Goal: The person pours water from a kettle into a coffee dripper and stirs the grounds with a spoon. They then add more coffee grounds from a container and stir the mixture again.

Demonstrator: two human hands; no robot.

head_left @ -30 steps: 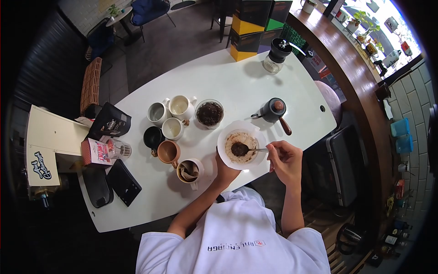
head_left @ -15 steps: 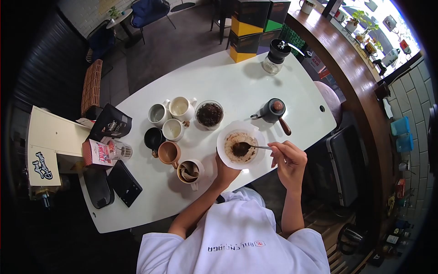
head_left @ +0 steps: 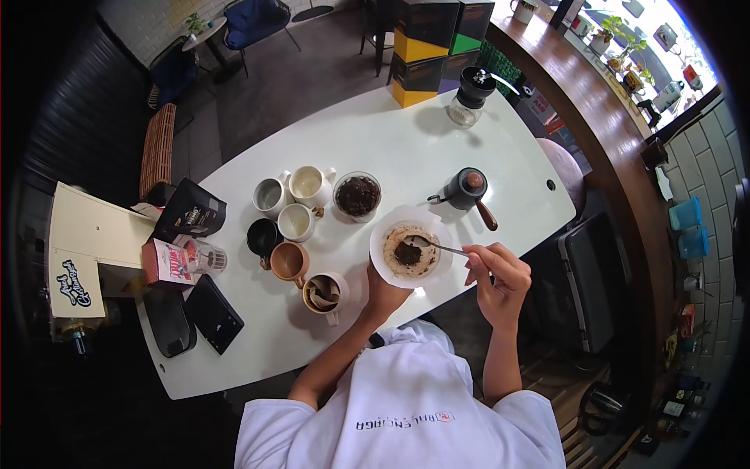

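My left hand is wrapped round the side of a white cone-shaped coffee dripper, above the table's near edge. Its pale lining is smeared with brown powder, and a small dark heap of coffee grounds lies at the bottom. Pinched in my right hand is a metal spoon, its bowl inside the dripper beside the heap. Just beyond stands a glass of dark grounds. To the left, a cream mug holds brown, folded paper-like pieces.
Several mugs, including a brown one, cluster left of the glass. A dark wood-handled pot and a hand grinder stand at the right. A black bag, pink box and dark tablet-like slab occupy the left end.
The spoon's bowl has lifted off the dark heap toward the far side of the dripper, and my right hand has shifted slightly right. The left hand's hold looks the same.
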